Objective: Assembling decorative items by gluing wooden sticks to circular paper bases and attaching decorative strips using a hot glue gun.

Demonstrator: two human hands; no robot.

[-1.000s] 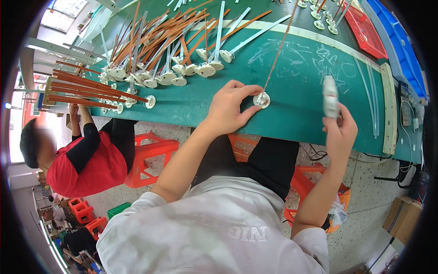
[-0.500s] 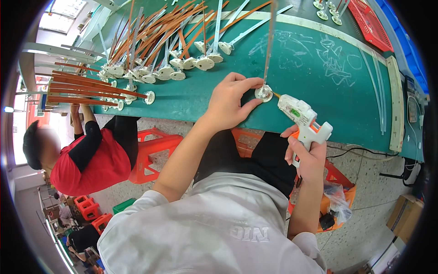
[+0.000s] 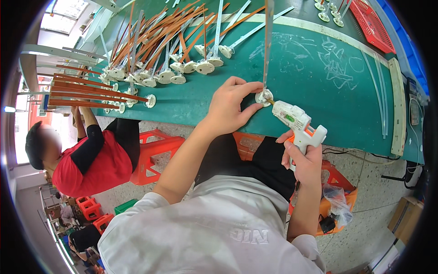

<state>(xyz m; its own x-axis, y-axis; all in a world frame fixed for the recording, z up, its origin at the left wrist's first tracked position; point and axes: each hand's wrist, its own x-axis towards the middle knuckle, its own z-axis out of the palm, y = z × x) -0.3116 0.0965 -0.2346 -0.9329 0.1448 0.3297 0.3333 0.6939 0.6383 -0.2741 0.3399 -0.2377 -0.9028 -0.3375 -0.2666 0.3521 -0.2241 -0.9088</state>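
Observation:
Near the front edge of the green table, a small round white base (image 3: 262, 99) stands with a thin metal strip (image 3: 268, 45) rising from it. The thumb and forefinger of my left hand (image 3: 230, 107) pinch this base from its left side. My right hand (image 3: 306, 162) is wrapped round the grip of a white hot glue gun (image 3: 292, 115) with orange parts. Its nozzle (image 3: 270, 101) points left and reaches the base beside the foot of the strip. Whether glue is flowing out cannot be made out.
Left and back, a heap of brown and silvery strips (image 3: 169, 32) on round white bases (image 3: 205, 67) covers the table. Thin clear rods (image 3: 381, 100) lie at the right, near a red basket (image 3: 372, 27). A person in red (image 3: 93, 157) sits to my left.
My right hand has brought the glue gun left, so its nozzle has moved from just beside the base onto it. My left hand keeps its pinch with little movement.

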